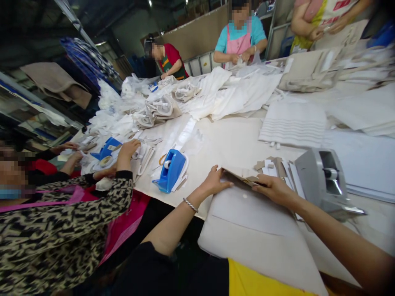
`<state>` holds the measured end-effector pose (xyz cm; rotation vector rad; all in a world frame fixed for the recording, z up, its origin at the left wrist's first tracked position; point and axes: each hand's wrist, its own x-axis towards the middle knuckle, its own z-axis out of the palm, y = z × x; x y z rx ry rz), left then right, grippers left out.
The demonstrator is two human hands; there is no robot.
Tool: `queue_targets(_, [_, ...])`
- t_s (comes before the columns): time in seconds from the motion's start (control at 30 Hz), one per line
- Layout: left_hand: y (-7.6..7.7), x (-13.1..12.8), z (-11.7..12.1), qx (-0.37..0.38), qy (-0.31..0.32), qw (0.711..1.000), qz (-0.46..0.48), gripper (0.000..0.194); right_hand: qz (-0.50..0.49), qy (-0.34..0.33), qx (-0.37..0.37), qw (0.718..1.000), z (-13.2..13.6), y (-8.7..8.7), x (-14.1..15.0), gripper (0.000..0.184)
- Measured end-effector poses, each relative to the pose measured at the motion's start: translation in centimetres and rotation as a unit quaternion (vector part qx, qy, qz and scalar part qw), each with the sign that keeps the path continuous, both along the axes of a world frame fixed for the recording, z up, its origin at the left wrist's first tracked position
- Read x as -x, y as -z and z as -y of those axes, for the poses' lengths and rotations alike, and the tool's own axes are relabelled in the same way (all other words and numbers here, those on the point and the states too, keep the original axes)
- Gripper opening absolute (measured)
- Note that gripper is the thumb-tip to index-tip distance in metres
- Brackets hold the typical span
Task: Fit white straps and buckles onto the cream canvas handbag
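A folded beige cloth bundle (262, 250) with a pale panel on top lies in front of me, overhanging the table's near edge. My left hand (216, 181) grips its far left corner, thumb over the top and fingers behind. On the far edge, my right hand (274, 189) pinches a raised flap between thumb and fingers. A dark gap shows under that flap, between my hands. To the right of my right hand stands a grey tape dispenser (324, 185), beside cards and paper strips (277, 166). Left of my left hand is a blue tape dispenser (171, 170).
A long pale table (228, 139) carries heaps of white fabric (231, 90) and folded beige cloths (308, 72). Close at my left, a co-worker in a patterned sleeve (120, 197) works beside another blue dispenser (108, 148). Several people work across the table.
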<state>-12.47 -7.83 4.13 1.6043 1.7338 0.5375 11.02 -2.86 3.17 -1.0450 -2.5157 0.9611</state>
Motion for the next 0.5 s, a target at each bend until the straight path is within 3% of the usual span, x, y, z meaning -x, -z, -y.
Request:
queue_targets(0.1, [0.1,0.6,2.6,0.025,-0.11,0.994,0.009,0.091,0.015,-0.035,-0.021,0.999,0.4,-0.5,-0.2,0.025])
queue_targets(0.17, [0.5,0.7,4.1,0.099,-0.159,0.979,0.08,0.092,0.035,-0.06,-0.052,0.996,0.6,-0.8,-0.3,0.026])
queue_targets(0.23, [1.1,0.6,5.2,0.161,-0.164,0.957,0.179,0.078,0.057,-0.085,-0.085,0.991,0.8,-0.8,-0.4,0.028])
queue_targets(0.3, [1.7,0.4,5.8,0.175,-0.168,0.94,0.24,0.06,0.065,-0.114,-0.103,0.986,1.1,-0.8,-0.3,0.03])
queue_targets(0.5, [2.8,0.4,6.0,0.169,-0.205,0.928,0.26,0.048,0.086,-0.158,-0.127,0.975,2.1,-0.3,-0.1,0.033])
